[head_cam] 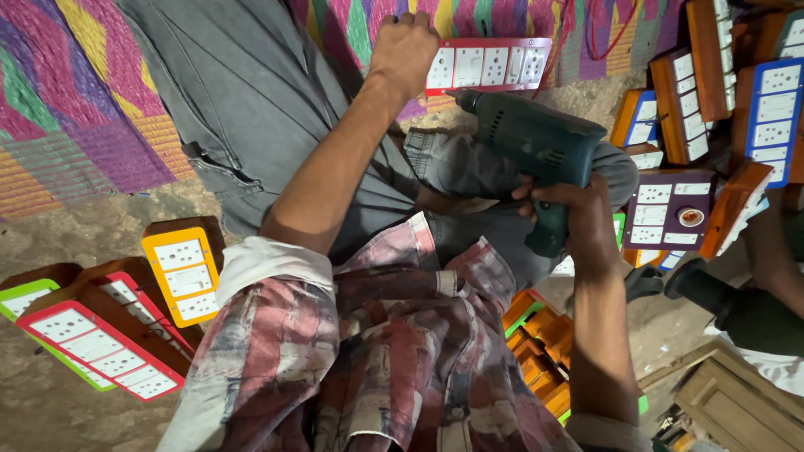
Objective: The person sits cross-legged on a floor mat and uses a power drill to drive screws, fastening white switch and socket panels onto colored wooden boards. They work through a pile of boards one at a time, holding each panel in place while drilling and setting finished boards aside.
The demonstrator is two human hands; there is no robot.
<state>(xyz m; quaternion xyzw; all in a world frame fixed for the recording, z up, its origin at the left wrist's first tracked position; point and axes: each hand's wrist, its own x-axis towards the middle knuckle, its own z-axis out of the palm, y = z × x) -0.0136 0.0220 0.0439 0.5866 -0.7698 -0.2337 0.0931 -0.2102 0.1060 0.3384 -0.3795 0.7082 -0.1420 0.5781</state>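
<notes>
**Drill held to a red-framed switch board**

Nearest the camera is the person's checked shirt point(394, 351), with both forearms reaching out from it. The right hand point(578, 219) is closed tight around the grip of a dark green power drill point(536, 151), fingers wrapped on the handle. The drill's nose points away, toward the lower edge of a red-framed switch board point(490, 65). The bit itself is too small to make out, so I cannot tell whether it touches the board.

Farther out, the left hand point(404, 50) is clenched on the left end of that board, pinning it above the grey-trousered knee point(276, 100). The board lies flat, white switches and sockets facing up, over a bright woven mat point(75, 100).

In my judgement, doing this well depends on keeping the drill square to the frame and the left hand pressing firmly, with its fingers away from the line of the bit. A light, steady push should keep the plastic from cracking and the bit from skidding.

To the left on the ground lie more boards: a yellow-framed board point(182, 272) and another red-framed one point(100, 351). To the right a purple-faced board point(666, 213) rests among stacked orange wooden boxes point(712, 75), and another person's arm point(775, 243) shows at the edge.
</notes>
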